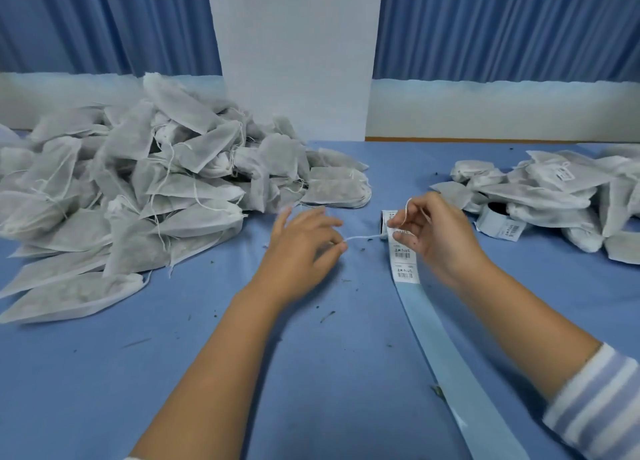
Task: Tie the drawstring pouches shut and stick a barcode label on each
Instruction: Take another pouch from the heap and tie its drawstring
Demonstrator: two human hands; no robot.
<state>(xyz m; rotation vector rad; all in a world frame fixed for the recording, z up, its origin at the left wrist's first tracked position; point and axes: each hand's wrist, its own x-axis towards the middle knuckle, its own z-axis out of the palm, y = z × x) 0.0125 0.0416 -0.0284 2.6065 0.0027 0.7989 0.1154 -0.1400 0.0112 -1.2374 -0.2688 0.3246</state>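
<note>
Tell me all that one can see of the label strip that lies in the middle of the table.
The label strip is a long, pale blue band of smooth-looking backing paper. It lies flat on the blue table and runs from a small roll beside the right hand to the lower right edge of the picture. Only its far end carries white barcode labels, at least two; the rest is bare. The right hand, pinching a string, is above that end; whether it touches the strip cannot be told.

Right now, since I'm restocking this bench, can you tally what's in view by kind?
Pouch heaps: 2 (left heap, right heap)
Label rolls: 2 (middle roll, right roll)
Hands: 2 (left hand, right hand)
Pinched string: 1
Total: 7
</note>
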